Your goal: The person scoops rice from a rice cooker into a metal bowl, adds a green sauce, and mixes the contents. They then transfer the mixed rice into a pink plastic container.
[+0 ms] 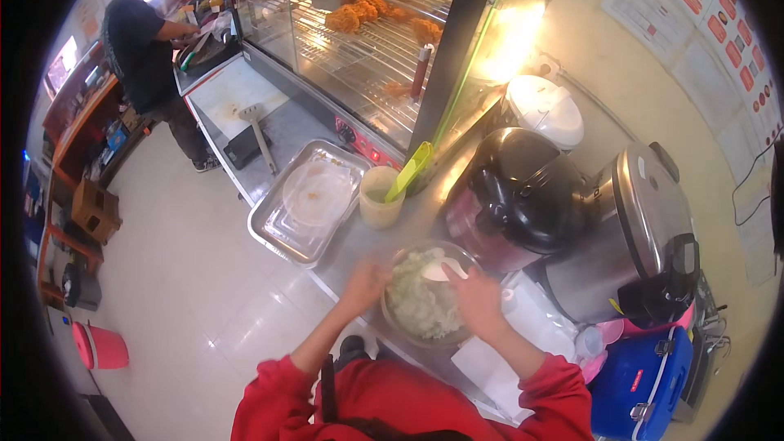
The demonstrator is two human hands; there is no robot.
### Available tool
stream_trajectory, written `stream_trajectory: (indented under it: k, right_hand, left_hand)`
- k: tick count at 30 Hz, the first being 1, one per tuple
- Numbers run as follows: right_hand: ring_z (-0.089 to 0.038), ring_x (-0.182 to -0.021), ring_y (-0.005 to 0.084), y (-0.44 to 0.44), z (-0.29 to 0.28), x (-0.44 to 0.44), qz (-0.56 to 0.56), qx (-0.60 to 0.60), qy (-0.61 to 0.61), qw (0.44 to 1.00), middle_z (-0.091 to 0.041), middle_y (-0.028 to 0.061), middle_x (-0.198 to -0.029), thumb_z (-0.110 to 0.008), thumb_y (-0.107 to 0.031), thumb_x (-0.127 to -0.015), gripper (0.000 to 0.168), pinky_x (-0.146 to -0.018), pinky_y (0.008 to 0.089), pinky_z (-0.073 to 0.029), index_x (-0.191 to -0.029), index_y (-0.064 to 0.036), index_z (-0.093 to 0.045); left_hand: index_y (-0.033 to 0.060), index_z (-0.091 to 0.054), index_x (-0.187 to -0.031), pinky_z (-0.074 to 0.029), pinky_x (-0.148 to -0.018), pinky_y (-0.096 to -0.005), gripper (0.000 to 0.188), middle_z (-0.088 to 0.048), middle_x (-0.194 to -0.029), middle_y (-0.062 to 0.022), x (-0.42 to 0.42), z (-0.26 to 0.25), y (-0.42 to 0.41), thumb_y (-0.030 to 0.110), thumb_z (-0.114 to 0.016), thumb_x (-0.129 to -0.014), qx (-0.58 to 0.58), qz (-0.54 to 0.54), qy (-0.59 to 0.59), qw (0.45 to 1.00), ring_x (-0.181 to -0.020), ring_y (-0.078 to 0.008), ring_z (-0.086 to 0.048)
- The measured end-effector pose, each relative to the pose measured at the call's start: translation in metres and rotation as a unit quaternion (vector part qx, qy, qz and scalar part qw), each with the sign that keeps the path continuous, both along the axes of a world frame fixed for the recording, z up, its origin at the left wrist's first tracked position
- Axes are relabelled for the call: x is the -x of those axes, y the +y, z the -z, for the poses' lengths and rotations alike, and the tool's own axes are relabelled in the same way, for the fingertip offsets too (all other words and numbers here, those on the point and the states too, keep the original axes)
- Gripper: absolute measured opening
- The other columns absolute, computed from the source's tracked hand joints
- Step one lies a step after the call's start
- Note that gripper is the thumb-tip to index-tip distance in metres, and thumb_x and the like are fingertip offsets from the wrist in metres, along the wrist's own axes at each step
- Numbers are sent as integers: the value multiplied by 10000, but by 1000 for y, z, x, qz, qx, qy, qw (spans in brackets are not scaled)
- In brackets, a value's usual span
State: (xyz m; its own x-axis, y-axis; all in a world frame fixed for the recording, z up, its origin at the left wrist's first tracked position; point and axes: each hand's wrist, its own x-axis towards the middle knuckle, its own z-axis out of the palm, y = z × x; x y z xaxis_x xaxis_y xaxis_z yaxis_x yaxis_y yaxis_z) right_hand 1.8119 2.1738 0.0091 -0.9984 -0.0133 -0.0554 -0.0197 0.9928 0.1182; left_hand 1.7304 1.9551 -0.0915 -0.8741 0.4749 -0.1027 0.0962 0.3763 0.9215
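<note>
A round metal bowl (392,312) stands on the steel counter before me, filled with pale shredded food (425,306) that looks like cooked rice or cut vegetable. My right hand (478,297) is closed around a white scoop or rice paddle (442,269), whose blade lies over the food. At the bowl's left rim is my left hand (369,285), its fingers against the rim; the image is hazy there. Beyond the bowl, a cream plastic container (380,211) holds a yellow-green handled utensil (409,173). Left of it lies a metal tray (263,229) with a translucent round sheet or lid.
Two large cookers (508,196) (631,239) stand at the right, above a blue cooler box (640,386). A glass food warmer (349,67) with fried pieces rises ahead. A spatula (262,135) lies farther left. A person (138,43) works at the far counter end.
</note>
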Motion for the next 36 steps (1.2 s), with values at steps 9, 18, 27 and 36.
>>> stream_trajectory:
  k: [9,18,27,36]
  right_hand:
    - [-611,-689,269,-19,-3,-21,-57,57,-9,997,-579,138,-902,-537,-109,-789,491,-619,363,-474,-1265,-229,-518]
    - [-598,-653,244,14,-17,-67,-17,9,-89,996,-535,103,-829,-525,-97,-788,556,-563,356,-473,-1320,-251,-466]
    - [-606,-694,282,-31,5,-27,-65,88,-18,994,-566,153,-937,-491,-68,-798,561,-624,358,-493,-1335,-224,-450]
    - [-619,-724,258,1,-11,-59,-18,-10,-93,995,-573,123,-899,-520,-105,-807,543,-642,349,-493,-1334,-213,-447]
  left_hand:
    - [13,-494,-1018,-490,-661,-306,189,-608,-890,-115,-23,21,0,166,-536,-915,-7,-70,-25,997,-771,-186,-597]
    - [-8,-548,-938,-484,-655,-318,174,-621,-801,-110,27,10,8,156,-571,-887,49,-8,35,998,-739,-182,-599]
    - [8,-599,-956,-477,-745,-395,263,-640,-886,-203,30,6,22,250,-584,-852,6,-52,-10,999,-850,-339,-622]
    - [-33,-554,-896,-488,-637,-293,189,-621,-783,-120,33,5,21,153,-583,-885,-13,-28,30,999,-714,-148,-588]
